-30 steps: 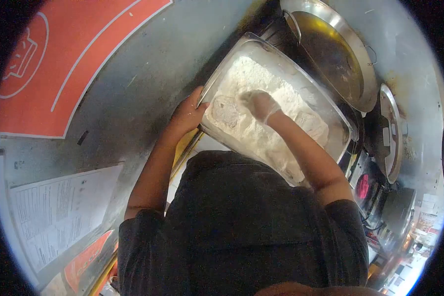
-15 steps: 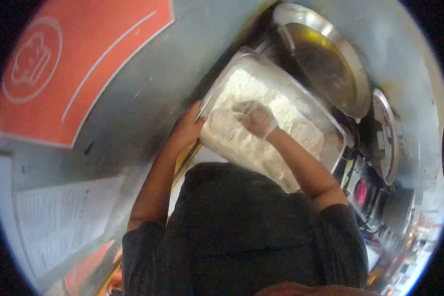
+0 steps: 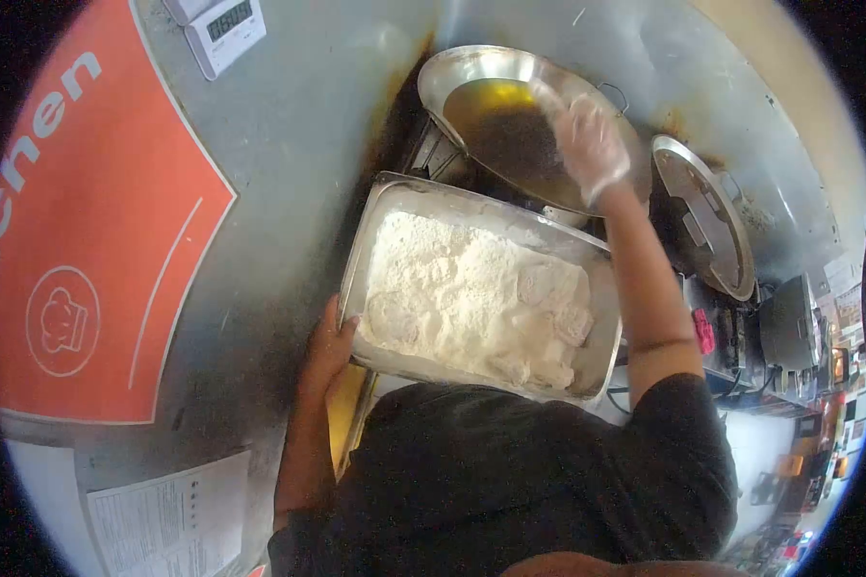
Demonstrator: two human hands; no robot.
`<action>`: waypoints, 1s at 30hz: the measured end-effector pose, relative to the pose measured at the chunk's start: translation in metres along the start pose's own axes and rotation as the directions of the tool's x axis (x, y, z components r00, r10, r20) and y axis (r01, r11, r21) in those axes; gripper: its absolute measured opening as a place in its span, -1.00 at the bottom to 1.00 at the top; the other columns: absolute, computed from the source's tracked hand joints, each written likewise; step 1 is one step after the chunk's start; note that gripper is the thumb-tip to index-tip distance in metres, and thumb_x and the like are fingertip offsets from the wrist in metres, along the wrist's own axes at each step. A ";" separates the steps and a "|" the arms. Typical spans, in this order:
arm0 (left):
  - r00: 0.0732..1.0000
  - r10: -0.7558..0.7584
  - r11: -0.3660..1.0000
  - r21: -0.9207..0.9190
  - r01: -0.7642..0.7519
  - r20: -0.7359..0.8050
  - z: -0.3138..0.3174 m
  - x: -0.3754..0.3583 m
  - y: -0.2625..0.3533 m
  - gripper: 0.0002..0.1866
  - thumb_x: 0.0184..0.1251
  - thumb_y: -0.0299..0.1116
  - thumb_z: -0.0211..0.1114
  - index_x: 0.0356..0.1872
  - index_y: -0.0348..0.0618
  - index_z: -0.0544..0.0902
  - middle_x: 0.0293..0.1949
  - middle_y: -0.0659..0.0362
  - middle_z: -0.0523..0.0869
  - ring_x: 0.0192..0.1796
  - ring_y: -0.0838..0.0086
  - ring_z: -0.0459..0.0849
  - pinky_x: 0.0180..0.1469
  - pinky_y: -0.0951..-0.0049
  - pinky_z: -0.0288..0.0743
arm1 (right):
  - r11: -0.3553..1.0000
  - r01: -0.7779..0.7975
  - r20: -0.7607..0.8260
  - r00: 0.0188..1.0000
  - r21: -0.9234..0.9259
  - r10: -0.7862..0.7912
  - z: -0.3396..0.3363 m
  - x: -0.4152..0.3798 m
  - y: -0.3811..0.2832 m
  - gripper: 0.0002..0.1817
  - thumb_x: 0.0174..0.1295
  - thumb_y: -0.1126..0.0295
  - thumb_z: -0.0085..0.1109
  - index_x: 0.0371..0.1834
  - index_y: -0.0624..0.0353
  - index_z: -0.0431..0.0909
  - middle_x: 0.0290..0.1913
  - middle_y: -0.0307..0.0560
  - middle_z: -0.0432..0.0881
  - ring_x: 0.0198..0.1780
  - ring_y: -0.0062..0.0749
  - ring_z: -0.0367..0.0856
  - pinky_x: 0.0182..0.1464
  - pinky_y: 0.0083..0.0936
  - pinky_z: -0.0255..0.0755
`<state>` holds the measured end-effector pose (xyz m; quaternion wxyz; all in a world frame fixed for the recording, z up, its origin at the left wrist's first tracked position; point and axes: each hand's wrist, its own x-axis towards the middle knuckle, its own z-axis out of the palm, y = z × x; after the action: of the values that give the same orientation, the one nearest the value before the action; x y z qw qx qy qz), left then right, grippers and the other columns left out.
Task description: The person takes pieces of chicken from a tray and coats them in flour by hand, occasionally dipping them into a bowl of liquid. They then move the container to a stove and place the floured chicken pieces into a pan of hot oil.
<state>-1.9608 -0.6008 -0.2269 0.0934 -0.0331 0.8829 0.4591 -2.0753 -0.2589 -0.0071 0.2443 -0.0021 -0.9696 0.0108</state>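
Note:
My left hand (image 3: 331, 344) grips the left wall of a deep metal tray (image 3: 601, 370), thumb at the rim. White flour (image 3: 452, 279) fills much of the tray. Several flour-coated pieces lie in it, one (image 3: 394, 317) near my left hand and others toward the right end. My right hand (image 3: 592, 144), in a clear plastic glove dusted with flour, is raised over a wide metal pan (image 3: 452, 72) of oil (image 3: 505, 130). Its fingers are slightly blurred but look stretched and apart, with no piece visible in them.
A second round pan or lid (image 3: 707, 216) stands to the right of the oil pan. Beyond it are a dark pot (image 3: 789, 322) and a pink cloth-like item (image 3: 704, 332). A metal wall with a red sign (image 3: 96, 250) and a white timer (image 3: 223, 37) rises at the left.
My right hand has lifted out of the flour and moved up and right over the oil pan. My left hand stays on the tray's side. The camera view has shifted.

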 end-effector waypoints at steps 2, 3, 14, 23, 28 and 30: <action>1.000 -0.011 1.000 -0.020 0.011 0.017 -0.001 0.003 -0.003 -0.44 0.26 -0.30 0.10 0.26 -0.21 0.19 0.13 -0.17 0.42 0.18 0.06 0.41 0.17 0.25 0.26 | 0.958 0.133 0.043 0.991 -0.254 -0.126 0.037 0.047 0.055 -0.59 0.37 0.17 -0.35 -0.09 0.24 0.45 -0.21 0.10 0.53 -0.21 -0.06 0.55 -0.17 -0.23 0.46; 1.000 0.029 1.000 -0.011 -0.029 0.008 0.003 0.007 -0.013 -0.44 0.26 -0.30 0.10 0.26 -0.20 0.19 0.13 -0.17 0.42 0.18 0.06 0.41 0.18 0.24 0.26 | 0.886 0.238 0.078 0.971 -0.397 -0.226 0.086 0.066 0.104 -0.60 0.35 0.19 -0.31 -0.06 0.25 0.45 -0.16 0.12 0.53 -0.12 -0.06 0.54 -0.08 -0.23 0.45; 1.000 0.026 1.000 -0.013 -0.026 0.011 0.002 0.001 -0.006 -0.43 0.26 -0.27 0.09 0.27 -0.19 0.18 0.11 -0.19 0.43 0.17 0.03 0.42 0.17 0.23 0.27 | 0.978 0.198 0.348 0.923 -0.062 -0.165 0.096 0.098 0.117 -0.46 0.23 -0.03 -0.18 -0.12 0.30 0.48 -0.11 0.20 0.55 0.03 0.05 0.48 0.05 -0.21 0.36; 1.000 0.029 1.000 0.008 -0.029 -0.004 0.001 0.000 -0.002 -0.42 0.25 -0.28 0.11 0.26 -0.22 0.18 0.13 -0.19 0.42 0.18 0.01 0.40 0.17 0.23 0.27 | 0.883 0.188 0.022 0.980 -0.431 -0.198 0.121 0.086 0.126 -0.54 0.22 0.09 -0.13 -0.03 0.26 0.45 -0.09 0.12 0.56 -0.08 -0.04 0.54 0.01 -0.31 0.41; 1.000 -0.001 0.998 0.059 0.002 -0.008 0.004 0.004 -0.009 -0.41 0.25 -0.29 0.12 0.27 -0.25 0.17 0.16 -0.19 0.39 0.20 0.04 0.39 0.20 0.25 0.24 | 0.842 0.451 0.604 0.772 -0.297 -0.200 0.135 0.086 0.147 -0.69 0.13 0.38 -0.03 -0.06 0.21 0.47 -0.14 0.07 0.58 -0.11 -0.13 0.58 -0.15 -0.35 0.51; 1.000 -0.011 1.000 0.027 0.011 0.023 0.004 0.004 -0.008 -0.37 0.25 -0.28 0.13 0.29 -0.28 0.12 0.21 -0.19 0.32 0.24 0.05 0.33 0.25 0.24 0.18 | 0.934 0.261 0.552 0.829 -0.245 -0.087 0.075 0.089 0.100 -0.74 0.13 0.45 -0.02 -0.10 0.18 0.48 -0.15 0.00 0.59 -0.07 -0.20 0.57 -0.10 -0.37 0.49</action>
<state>-1.9633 -0.6023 -0.2360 0.1068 -0.0312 0.8876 0.4470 -2.1891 -0.1597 -0.0334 -0.0378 0.0521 -0.9844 -0.1639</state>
